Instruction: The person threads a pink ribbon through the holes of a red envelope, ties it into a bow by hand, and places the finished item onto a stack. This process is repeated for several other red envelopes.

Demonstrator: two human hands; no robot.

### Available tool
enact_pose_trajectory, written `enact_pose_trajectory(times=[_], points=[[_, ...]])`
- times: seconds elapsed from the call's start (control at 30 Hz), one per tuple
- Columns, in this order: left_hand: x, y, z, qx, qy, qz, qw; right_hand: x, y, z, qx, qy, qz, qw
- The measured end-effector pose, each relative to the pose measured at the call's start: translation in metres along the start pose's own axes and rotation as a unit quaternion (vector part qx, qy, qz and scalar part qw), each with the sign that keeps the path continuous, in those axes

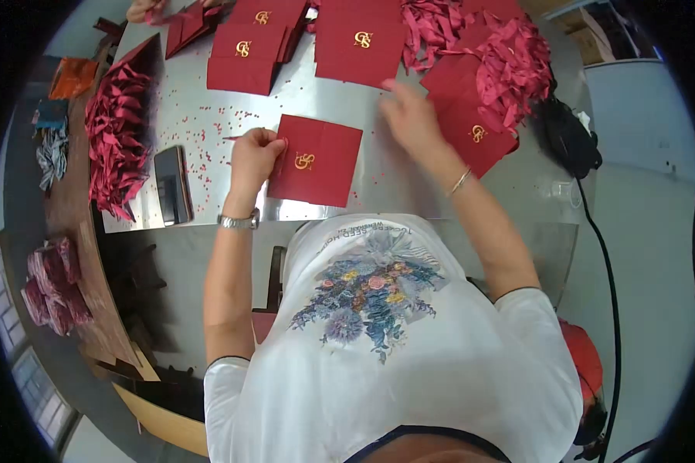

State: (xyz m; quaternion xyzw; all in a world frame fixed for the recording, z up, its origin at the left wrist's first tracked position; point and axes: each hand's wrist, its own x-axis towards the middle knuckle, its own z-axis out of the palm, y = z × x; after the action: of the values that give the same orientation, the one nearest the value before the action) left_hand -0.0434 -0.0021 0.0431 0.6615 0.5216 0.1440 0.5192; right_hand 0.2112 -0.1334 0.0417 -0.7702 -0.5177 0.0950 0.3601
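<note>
A flat dark red paper gift bag (328, 166) with gold letters lies on the metal table in front of me. My left hand (253, 160) pinches its left edge between thumb and fingers, and a thin pointed red bit sticks out to the left of that hand. My right hand (411, 116), smeared by motion, is above the table to the right of this bag. Beside it lies a stack of red bags (463, 127) topped with a heap of red ribbon (513, 69). Another stack of red bags (359, 46) stands just beyond its fingertips.
A phone (173, 185) lies at the table's left, beside a row of ribboned bags (118, 139). Tiny red bits dot the metal tabletop (185, 116). Across the table, another person's hand (143, 11) is near more bags (243, 58). A black cable (606, 262) hangs at right.
</note>
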Motion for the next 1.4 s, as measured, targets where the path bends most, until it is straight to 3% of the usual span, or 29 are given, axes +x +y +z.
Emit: enact_pose_trajectory(times=[0.07, 0.13, 0.2, 0.33, 0.37, 0.43, 0.5, 0.53, 0.6, 0.67, 0.73, 0.83, 0.93, 0.97, 1.03, 1.1, 1.2, 1.27, 1.33, 1.4], points=[[-0.002, 0.019, -0.01, 0.01, -0.004, 0.125, 0.992, 0.039, 0.044, -0.007, -0.06, 0.06, 0.029, 0.996], [-0.017, 0.056, -0.016, -0.059, 0.002, 0.19, 0.98, 0.065, 0.066, -0.011, -0.103, 0.073, 0.058, 0.99], [-0.026, 0.07, -0.022, 0.009, 0.028, 0.273, 0.962, 0.078, 0.073, -0.012, -0.189, -0.019, 0.08, 0.979], [-0.042, 0.047, -0.039, 0.112, 0.01, 0.384, 0.917, 0.046, 0.047, -0.01, -0.148, -0.013, 0.086, 0.985], [-0.045, 0.029, -0.047, 0.118, -0.011, 0.368, 0.922, 0.022, 0.024, -0.021, -0.165, -0.075, 0.076, 0.98], [-0.048, -0.023, -0.061, 0.127, 0.034, 0.287, 0.949, -0.036, -0.004, -0.037, -0.169, -0.161, 0.045, 0.971], [-0.057, -0.055, -0.078, 0.144, 0.116, 0.174, 0.967, -0.079, -0.003, -0.049, -0.159, -0.191, 0.025, 0.968], [-0.06, -0.064, -0.083, 0.18, 0.163, 0.126, 0.962, -0.093, -0.003, -0.056, -0.177, -0.254, 0.062, 0.949], [-0.06, -0.066, -0.076, 0.176, 0.178, 0.138, 0.958, -0.1, -0.005, -0.06, -0.194, -0.32, 0.099, 0.922], [-0.058, -0.041, -0.052, 0.156, 0.158, 0.164, 0.961, -0.086, -0.005, -0.06, -0.146, -0.231, 0.076, 0.959], [-0.041, -0.036, -0.034, 0.23, 0.157, 0.275, 0.921, -0.059, 0.002, -0.043, -0.129, -0.124, 0.048, 0.983], [-0.022, -0.021, -0.01, 0.297, 0.158, 0.266, 0.904, 0.0, 0.025, -0.006, -0.159, -0.015, 0.062, 0.985], [-0.012, -0.021, -0.006, 0.352, 0.128, 0.181, 0.91, 0.039, 0.029, 0.017, -0.209, 0.014, 0.128, 0.969], [-0.008, -0.028, -0.006, 0.322, 0.145, 0.178, 0.918, 0.043, 0.028, 0.019, -0.195, 0.002, 0.146, 0.97], [-0.012, -0.022, -0.007, 0.188, 0.117, 0.074, 0.972, 0.044, 0.032, 0.021, -0.183, -0.001, 0.164, 0.969], [-0.018, -0.021, -0.011, 0.126, 0.11, 0.037, 0.985, 0.039, 0.042, 0.017, -0.176, -0.039, 0.182, 0.966], [-0.016, -0.029, -0.016, 0.067, 0.077, -0.006, 0.995, 0.009, 0.036, 0.008, -0.119, -0.02, 0.153, 0.981], [-0.017, -0.03, -0.014, -0.013, 0.015, -0.016, 1.0, -0.009, 0.022, 0.003, 0.077, 0.014, 0.201, 0.976], [-0.022, -0.017, -0.015, -0.014, 0.011, -0.021, 1.0, -0.025, -0.009, 0.012, 0.139, 0.018, 0.145, 0.979], [-0.022, -0.011, -0.012, 0.041, 0.021, 0.018, 0.999, -0.034, -0.029, 0.03, 0.196, -0.023, 0.144, 0.97]])
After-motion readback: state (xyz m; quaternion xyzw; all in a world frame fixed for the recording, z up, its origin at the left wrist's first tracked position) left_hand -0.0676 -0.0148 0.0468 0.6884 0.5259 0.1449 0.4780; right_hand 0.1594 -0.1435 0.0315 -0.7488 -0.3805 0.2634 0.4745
